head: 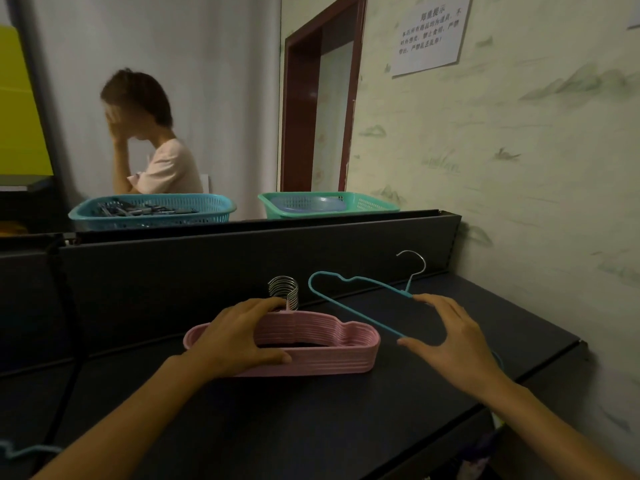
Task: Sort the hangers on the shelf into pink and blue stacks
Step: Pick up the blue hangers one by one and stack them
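A stack of several pink hangers [322, 348] lies on the dark shelf [346, 427], metal hooks bunched at the back. My left hand [239, 337] grips the left part of this stack, fingers over the top and thumb at the front. A single blue hanger [349, 303] with a silver hook is tilted above the shelf just right of the pink stack. My right hand [446, 337] holds it, fingertips at its neck and thumb on its lower bar. Part of another blue hanger [20, 450] shows at the lower left edge.
A dark back panel [242, 265] rises behind the shelf. On top of it stand a blue basket [152, 211] with dark items and a green basket [329, 204]. A seated person [152, 140] is behind. The papered wall [536, 168] bounds the right side.
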